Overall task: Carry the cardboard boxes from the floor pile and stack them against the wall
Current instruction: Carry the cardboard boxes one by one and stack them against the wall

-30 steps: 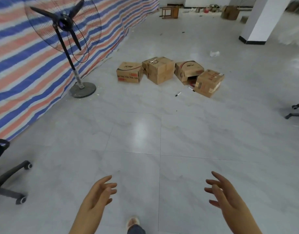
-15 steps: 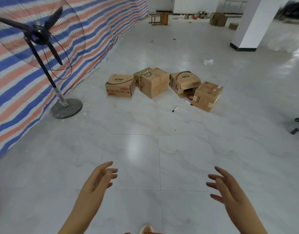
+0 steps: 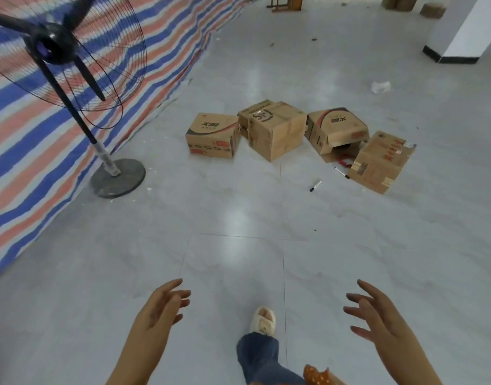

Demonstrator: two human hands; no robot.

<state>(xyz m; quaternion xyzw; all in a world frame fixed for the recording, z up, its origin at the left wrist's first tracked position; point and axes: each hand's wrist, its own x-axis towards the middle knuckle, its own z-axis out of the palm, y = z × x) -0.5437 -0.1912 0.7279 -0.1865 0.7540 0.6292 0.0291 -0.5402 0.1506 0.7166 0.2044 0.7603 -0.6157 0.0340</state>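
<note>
Four cardboard boxes (image 3: 294,143) lie on the floor (image 3: 238,218), well ahead of both sets of fingertips and touching neither hand.

- Leftmost box (image 3: 212,134): closed, rectangular, printed brown corrugated board.
- Second box (image 3: 274,129): closed, taller, standing corner-on.
- Third box (image 3: 336,130): tipped, one flap open; its interior is dark and the contents cannot be identified. A red coil (image 3: 345,160) lies at its opening.
- Fourth box (image 3: 381,162): closed, tilted, labelled.

Two markers (image 3: 315,186) lie between the boxes and the fingers.

Left hand (image 3: 161,309): fingers loosely extended and spread, holding nothing. Right hand (image 3: 374,312): fingers spread and slightly bent, holding nothing.

The floor is glossy pale tile. Beyond the left fingers stands a pedestal fan (image 3: 63,51) with a wire cage and round base, against a striped woven tarpaulin (image 3: 30,151).
</note>
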